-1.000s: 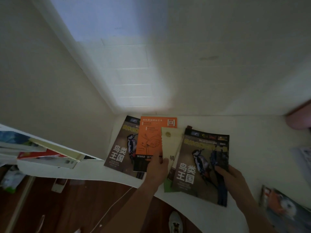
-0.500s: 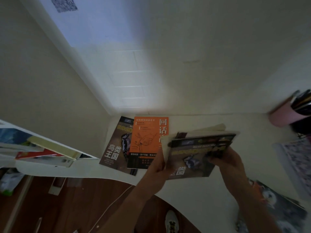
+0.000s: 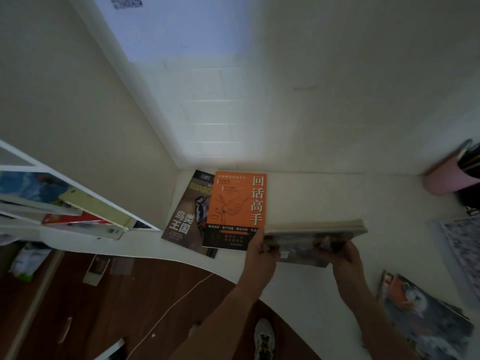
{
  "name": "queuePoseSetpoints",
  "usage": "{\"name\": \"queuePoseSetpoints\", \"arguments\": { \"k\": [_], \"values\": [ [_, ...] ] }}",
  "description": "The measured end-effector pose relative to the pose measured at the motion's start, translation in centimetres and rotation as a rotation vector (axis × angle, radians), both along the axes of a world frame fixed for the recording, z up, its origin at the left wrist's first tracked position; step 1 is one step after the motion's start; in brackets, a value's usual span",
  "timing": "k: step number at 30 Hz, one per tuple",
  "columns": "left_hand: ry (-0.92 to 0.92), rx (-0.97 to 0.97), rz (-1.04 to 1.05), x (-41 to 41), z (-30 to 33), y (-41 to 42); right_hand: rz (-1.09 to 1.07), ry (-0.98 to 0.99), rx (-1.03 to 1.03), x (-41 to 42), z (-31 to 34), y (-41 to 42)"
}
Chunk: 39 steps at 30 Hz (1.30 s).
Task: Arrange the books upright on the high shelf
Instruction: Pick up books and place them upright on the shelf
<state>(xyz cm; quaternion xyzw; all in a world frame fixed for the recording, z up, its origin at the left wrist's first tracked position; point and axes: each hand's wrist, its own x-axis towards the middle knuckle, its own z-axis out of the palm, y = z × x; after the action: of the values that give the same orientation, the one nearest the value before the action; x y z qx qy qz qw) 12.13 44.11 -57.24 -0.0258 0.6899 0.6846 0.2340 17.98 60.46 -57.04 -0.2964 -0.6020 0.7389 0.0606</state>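
Hands reach up from below onto the white shelf [image 3: 324, 198], forearms stretched up and forward, and together they hold a small stack of books [image 3: 311, 231] tipped so that its page edges face the camera. The left hand [image 3: 261, 252] grips the stack's left end, fingers curled round the corner, just beside the lower right corner of the orange book [image 3: 235, 209]. The right hand [image 3: 346, 255] grips the stack's lower right part, fingers wrapped up over its near cover. The stack sits near the shelf's front edge; whether it touches the surface cannot be told. The orange book lies flat, overlapping a bird book [image 3: 185, 216] that also lies flat by the left wall. Further right on the shelf are a pink cup [image 3: 446, 178] and a magazine [image 3: 426, 315] lying near the front edge.
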Motion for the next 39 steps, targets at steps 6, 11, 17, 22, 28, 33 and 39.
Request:
{"name": "queuePoseSetpoints", "arguments": {
  "k": [6, 11, 17, 22, 28, 33, 39],
  "values": [
    [-0.038, -0.252, 0.098, -3.8, -0.5, -4.4, 0.189, -0.281, 0.152, -6.2, -1.1, -2.9],
    [-0.075, -0.749, 0.066, -10.5, -3.6, -10.8, 0.324, -0.385, 0.182, -13.1, -6.3, -6.8],
    [-0.037, -1.196, 0.049, -12.8, -6.7, -14.6, 0.248, -0.539, 0.575, -14.7, -9.0, -8.8],
    [-0.030, -1.080, 0.029, -12.8, -4.8, -15.0, 0.221, -0.552, 0.559, -14.9, -9.1, -8.5],
    [0.400, -1.014, 0.172, -9.6, 3.0, -16.4, 0.258, -0.549, 0.538, -14.3, -9.8, -7.8],
    [0.183, -0.389, 0.269, -10.0, 2.9, -14.7, 0.127, -0.463, 0.313, -13.5, -8.1, -7.7],
    [0.108, -0.988, -0.082, -8.7, -3.2, -8.1, 0.091, -0.420, -0.079, -12.2, -5.4, -5.6]
  ]
}}
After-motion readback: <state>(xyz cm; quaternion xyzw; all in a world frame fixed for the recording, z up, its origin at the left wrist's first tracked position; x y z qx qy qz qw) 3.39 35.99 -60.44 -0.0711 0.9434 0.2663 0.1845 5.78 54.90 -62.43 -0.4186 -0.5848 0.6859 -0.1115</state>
